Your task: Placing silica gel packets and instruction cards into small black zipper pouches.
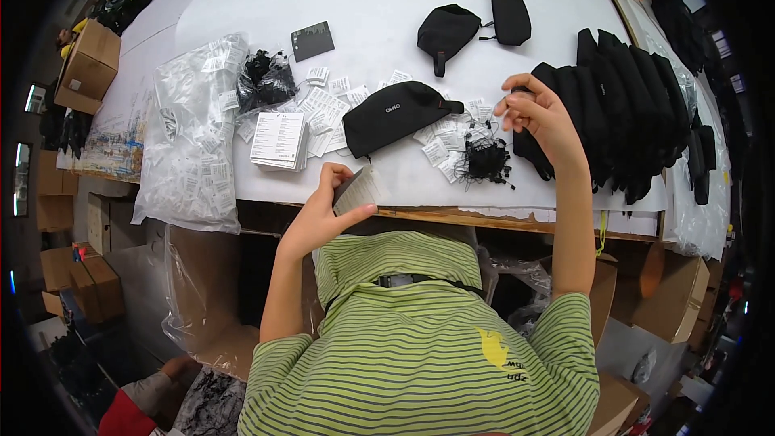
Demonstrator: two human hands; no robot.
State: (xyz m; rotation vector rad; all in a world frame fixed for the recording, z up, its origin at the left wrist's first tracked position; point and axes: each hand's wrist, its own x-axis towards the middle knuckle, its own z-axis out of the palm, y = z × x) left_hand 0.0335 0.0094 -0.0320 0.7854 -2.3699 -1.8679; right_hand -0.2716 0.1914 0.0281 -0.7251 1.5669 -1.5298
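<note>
Near the table's front edge, my left hand (323, 206) pinches a hang tag (361, 191) with a pale printed face and a dark edge. A black zip pouch (395, 123) lies just beyond it, with a loop at its right end. My right hand (539, 111) is raised over the right of the table, fingers curled together. What its fingertips hold, if anything, is too small to make out. Below that hand sits a tangle of black tag strings (487, 160). Small white printed labels (323, 109) lie scattered around the pouch.
A stack of white printed cards (278, 141) stands left of the pouch, beside a clear bag of labels (194, 129) and a bag of black strings (265, 81). Many black pouches (617, 105) are lined up at right. More pouches (446, 32) and a dark card (312, 41) lie farther back.
</note>
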